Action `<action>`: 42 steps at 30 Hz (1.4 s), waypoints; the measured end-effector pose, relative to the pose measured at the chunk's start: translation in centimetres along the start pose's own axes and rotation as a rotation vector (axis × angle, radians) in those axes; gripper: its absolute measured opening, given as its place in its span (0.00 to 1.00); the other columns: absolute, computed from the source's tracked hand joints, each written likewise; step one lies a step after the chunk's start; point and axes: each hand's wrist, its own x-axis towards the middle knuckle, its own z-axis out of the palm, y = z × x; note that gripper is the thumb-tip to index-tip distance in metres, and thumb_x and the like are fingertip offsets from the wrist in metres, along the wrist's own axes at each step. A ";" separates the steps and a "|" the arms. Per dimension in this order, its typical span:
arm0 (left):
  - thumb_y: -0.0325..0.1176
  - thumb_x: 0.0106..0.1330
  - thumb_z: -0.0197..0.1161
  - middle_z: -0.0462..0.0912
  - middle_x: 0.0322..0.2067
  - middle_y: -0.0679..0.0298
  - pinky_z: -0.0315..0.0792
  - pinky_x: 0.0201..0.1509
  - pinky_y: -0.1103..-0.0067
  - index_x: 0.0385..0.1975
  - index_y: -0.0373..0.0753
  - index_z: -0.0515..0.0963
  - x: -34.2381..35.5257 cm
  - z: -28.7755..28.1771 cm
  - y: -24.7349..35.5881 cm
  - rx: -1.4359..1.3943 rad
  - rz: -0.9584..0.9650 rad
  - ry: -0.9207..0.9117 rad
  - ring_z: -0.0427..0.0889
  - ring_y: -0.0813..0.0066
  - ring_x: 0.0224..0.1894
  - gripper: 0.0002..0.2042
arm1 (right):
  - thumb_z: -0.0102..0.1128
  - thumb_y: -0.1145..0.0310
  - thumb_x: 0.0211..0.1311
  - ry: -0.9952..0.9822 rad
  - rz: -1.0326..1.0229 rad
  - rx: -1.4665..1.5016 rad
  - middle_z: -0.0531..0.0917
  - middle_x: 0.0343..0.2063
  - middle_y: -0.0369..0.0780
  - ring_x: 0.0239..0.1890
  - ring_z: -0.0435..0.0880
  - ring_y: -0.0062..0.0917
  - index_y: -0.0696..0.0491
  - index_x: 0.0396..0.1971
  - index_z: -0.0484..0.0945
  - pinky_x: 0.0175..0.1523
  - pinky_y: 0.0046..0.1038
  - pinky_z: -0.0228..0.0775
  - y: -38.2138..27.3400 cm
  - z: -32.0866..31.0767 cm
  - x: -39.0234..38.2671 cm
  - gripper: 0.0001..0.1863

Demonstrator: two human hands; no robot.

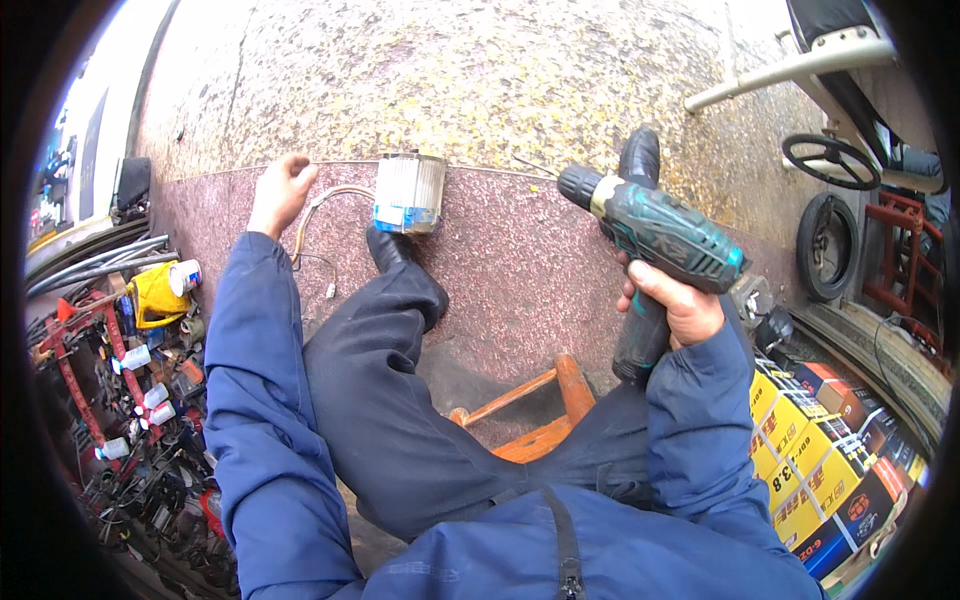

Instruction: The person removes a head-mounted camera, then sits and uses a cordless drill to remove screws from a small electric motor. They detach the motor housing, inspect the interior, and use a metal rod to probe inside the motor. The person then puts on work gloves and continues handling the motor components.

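My right hand (672, 305) is wrapped round the handle of a teal and black cordless drill (670, 235). A thin bit (534, 167) sticks out of its black chuck, pointing left. Off to the left, my left hand (283, 195) is raised with its fingers curled in and the thumb against them. Whatever it may hold is hidden. Between the hands a silver, ribbed, round motor (410, 190) stands on the floor by my shoe, blue at its lower end. From its left side runs a beige cable (318, 205) ending in a small white connector (331, 290).
Jumbled tools, parts and small bottles fill a red-framed rack (85, 390) at the left, under a yellow bag (157, 295). Yellow boxes (810, 460) are stacked at the right, below a tyre (827, 246). A wooden stool (540, 435) is beneath me.
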 end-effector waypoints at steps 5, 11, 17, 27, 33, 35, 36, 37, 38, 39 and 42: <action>0.44 0.55 0.64 0.79 0.46 0.45 0.70 0.55 0.72 0.51 0.28 0.73 -2.0 3.4 -9.4 0.072 -0.272 -0.020 0.78 0.59 0.50 0.28 | 0.64 0.72 0.50 0.029 0.031 -0.045 0.80 0.36 0.42 0.27 0.79 0.27 0.57 0.49 0.73 0.33 0.30 0.76 0.0 1.6 0.8 0.23; 0.43 0.54 0.65 0.77 0.48 0.46 0.68 0.56 0.72 0.56 0.30 0.67 -2.7 7.2 -14.8 0.162 -0.345 -0.046 0.77 0.58 0.52 0.32 | 0.65 0.71 0.50 0.081 0.120 -0.081 0.79 0.37 0.42 0.28 0.79 0.27 0.57 0.49 0.73 0.33 0.31 0.77 0.9 3.1 2.0 0.23; 0.42 0.55 0.64 0.78 0.45 0.47 0.69 0.55 0.71 0.54 0.30 0.68 -2.3 9.2 -16.7 -0.018 -0.336 -0.104 0.78 0.56 0.50 0.30 | 0.66 0.71 0.49 0.035 0.151 -0.119 0.79 0.37 0.41 0.28 0.80 0.26 0.57 0.48 0.73 0.33 0.30 0.78 1.6 4.4 2.9 0.23; 0.30 0.63 0.52 0.72 0.17 0.65 0.63 0.15 0.78 0.26 0.34 0.68 -1.9 10.4 -15.1 -0.697 -0.461 -0.094 0.69 0.79 0.15 0.07 | 0.65 0.72 0.50 0.060 0.144 -0.134 0.80 0.37 0.41 0.28 0.80 0.27 0.57 0.47 0.74 0.34 0.30 0.78 2.1 4.8 2.9 0.22; 0.37 0.60 0.55 0.78 0.25 0.49 0.71 0.36 0.66 0.28 0.32 0.73 -1.4 11.3 -14.3 -0.239 -0.285 -0.005 0.79 0.55 0.30 0.12 | 0.65 0.72 0.50 0.040 0.161 -0.135 0.80 0.37 0.42 0.28 0.80 0.27 0.58 0.48 0.73 0.33 0.31 0.77 2.0 4.4 2.7 0.22; 0.32 0.62 0.55 0.74 0.18 0.63 0.65 0.19 0.76 0.27 0.35 0.71 -1.4 11.7 -14.4 -0.218 -0.246 0.027 0.71 0.77 0.17 0.08 | 0.67 0.73 0.50 0.029 0.157 -0.085 0.79 0.35 0.39 0.29 0.79 0.24 0.57 0.45 0.75 0.34 0.28 0.78 2.0 4.4 2.6 0.20; 0.32 0.62 0.55 0.74 0.18 0.63 0.66 0.19 0.76 0.27 0.35 0.71 -1.5 11.9 -14.5 -0.230 -0.253 0.037 0.71 0.77 0.18 0.07 | 0.67 0.73 0.50 0.022 0.148 -0.095 0.79 0.36 0.40 0.29 0.79 0.24 0.57 0.45 0.75 0.33 0.28 0.78 2.0 4.4 2.6 0.20; 0.32 0.62 0.55 0.74 0.18 0.63 0.66 0.19 0.76 0.27 0.35 0.72 -1.5 12.0 -14.4 -0.241 -0.257 0.045 0.71 0.77 0.18 0.07 | 0.67 0.73 0.50 0.015 0.154 -0.093 0.79 0.36 0.40 0.29 0.79 0.24 0.57 0.45 0.75 0.33 0.28 0.78 2.0 4.4 2.6 0.20; 0.32 0.62 0.55 0.75 0.18 0.63 0.66 0.19 0.76 0.28 0.35 0.72 -1.7 12.1 -14.3 -0.253 -0.259 0.052 0.71 0.77 0.18 0.07 | 0.67 0.73 0.50 0.014 0.167 -0.079 0.79 0.36 0.40 0.29 0.79 0.25 0.57 0.45 0.74 0.33 0.29 0.78 2.0 4.5 2.6 0.20; 0.33 0.61 0.56 0.75 0.19 0.62 0.67 0.22 0.75 0.28 0.34 0.74 -1.7 12.0 -14.1 -0.254 -0.275 0.054 0.73 0.76 0.19 0.08 | 0.67 0.73 0.50 0.014 0.167 -0.088 0.79 0.36 0.40 0.30 0.79 0.25 0.57 0.46 0.74 0.34 0.28 0.78 2.1 4.5 2.6 0.21; 0.34 0.61 0.57 0.76 0.19 0.60 0.69 0.26 0.74 0.29 0.33 0.75 -1.9 11.5 -13.0 -0.125 -0.200 0.065 0.74 0.74 0.22 0.09 | 0.67 0.73 0.50 0.030 0.178 -0.111 0.79 0.36 0.40 0.30 0.80 0.25 0.57 0.46 0.74 0.34 0.29 0.78 2.1 4.6 2.6 0.21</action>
